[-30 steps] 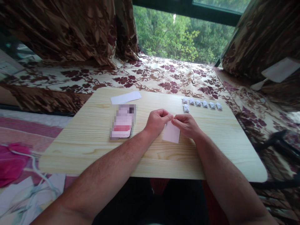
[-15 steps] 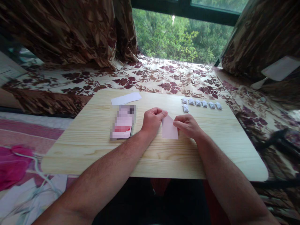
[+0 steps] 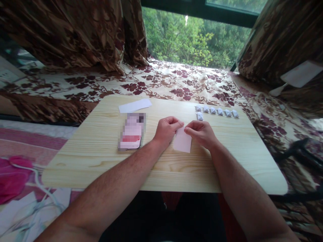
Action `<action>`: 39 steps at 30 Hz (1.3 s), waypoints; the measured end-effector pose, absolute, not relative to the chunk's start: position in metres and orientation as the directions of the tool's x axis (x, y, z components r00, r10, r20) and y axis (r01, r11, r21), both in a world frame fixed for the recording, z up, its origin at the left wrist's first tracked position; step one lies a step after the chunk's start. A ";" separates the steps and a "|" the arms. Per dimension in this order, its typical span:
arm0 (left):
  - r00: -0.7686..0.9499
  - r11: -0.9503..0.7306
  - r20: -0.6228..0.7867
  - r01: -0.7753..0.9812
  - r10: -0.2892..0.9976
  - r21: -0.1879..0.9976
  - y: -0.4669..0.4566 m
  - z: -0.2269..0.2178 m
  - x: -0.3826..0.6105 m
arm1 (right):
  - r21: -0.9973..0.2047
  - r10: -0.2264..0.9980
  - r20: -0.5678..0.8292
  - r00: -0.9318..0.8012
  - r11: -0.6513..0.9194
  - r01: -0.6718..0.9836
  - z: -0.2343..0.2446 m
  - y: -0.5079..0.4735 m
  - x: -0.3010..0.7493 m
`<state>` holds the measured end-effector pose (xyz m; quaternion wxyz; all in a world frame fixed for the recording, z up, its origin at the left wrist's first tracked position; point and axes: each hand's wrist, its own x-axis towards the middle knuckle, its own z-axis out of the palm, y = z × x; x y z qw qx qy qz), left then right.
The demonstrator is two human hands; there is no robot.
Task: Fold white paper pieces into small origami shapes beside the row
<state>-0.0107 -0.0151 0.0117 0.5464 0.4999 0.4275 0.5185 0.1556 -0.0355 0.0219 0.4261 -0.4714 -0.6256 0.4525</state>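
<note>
Both hands meet over the middle of a light wooden table (image 3: 101,161). My left hand (image 3: 167,130) and my right hand (image 3: 200,133) each pinch the top edge of a small white paper slip (image 3: 182,142), whose lower end hangs down toward the tabletop. The fingers of both hands are curled and closed on the paper. Several small folded white paper pieces (image 3: 217,111) lie in a row at the back right of the table, one more just below the row's left end.
A phone (image 3: 131,131) lies flat left of my left hand, with a blank white paper strip (image 3: 135,105) behind it. Floral cloth covers the sill behind the table, and brown curtains flank a window. Pink fabric and white cables lie at the lower left.
My hands drew apart half a second ago with the slip held up between them, then came back together at its top edge; the paper now tilts down flatter.
</note>
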 end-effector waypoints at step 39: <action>0.222 0.067 -0.006 -0.265 0.975 0.962 -0.019 0.016 -0.007 | -0.979 0.995 0.053 -0.088 0.034 -0.203 0.016 -0.029 0.159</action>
